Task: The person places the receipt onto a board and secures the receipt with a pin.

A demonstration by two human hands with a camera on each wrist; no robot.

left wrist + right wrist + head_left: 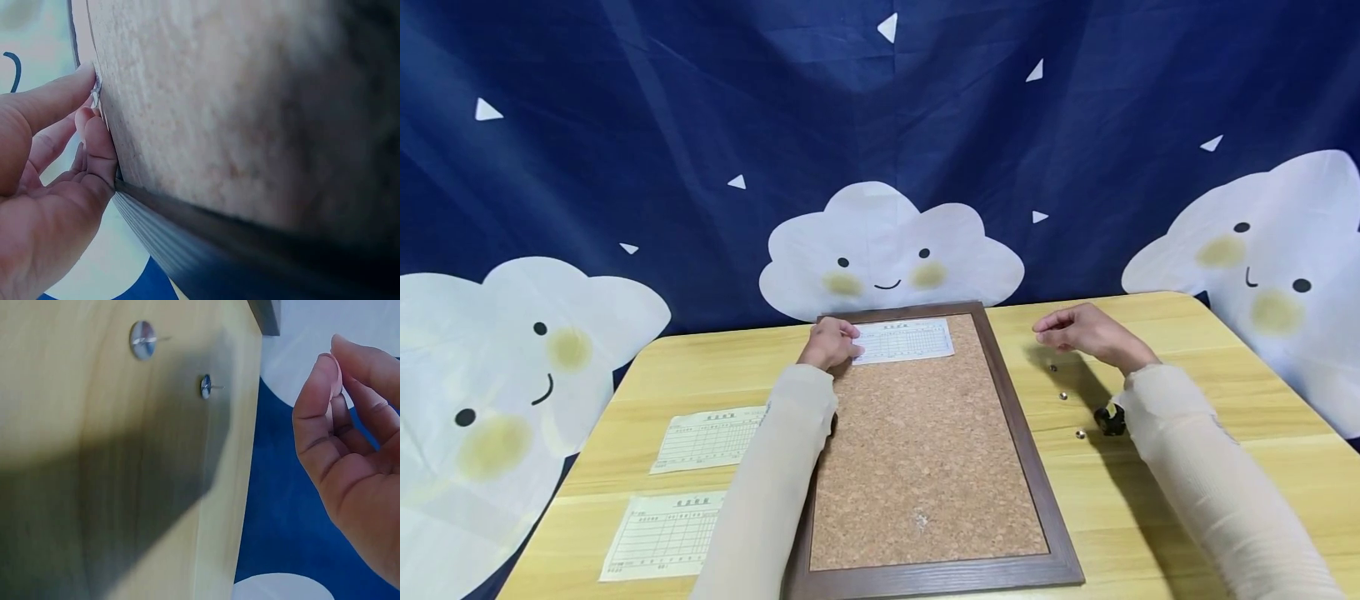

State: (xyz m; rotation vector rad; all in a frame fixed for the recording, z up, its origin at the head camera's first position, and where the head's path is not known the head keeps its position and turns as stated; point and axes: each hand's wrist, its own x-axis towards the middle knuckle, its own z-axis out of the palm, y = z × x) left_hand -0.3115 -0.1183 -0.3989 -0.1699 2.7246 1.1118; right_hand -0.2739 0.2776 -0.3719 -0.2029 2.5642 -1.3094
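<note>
Three tacks lie right of the corkboard, where the right hand hovers, fingertips narrowed, contents impossible to tell, while the left hand pinches the paper slip at the corkboard's upper end, best held flat and parallel to its top edge.

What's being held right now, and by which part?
Left hand holds the slip on the board by its left end. Right hand: can't tell; nothing shows between its fingertips.

Two thumbtacks lie pin-up on the wooden tabletop near the bent fingers.
</note>
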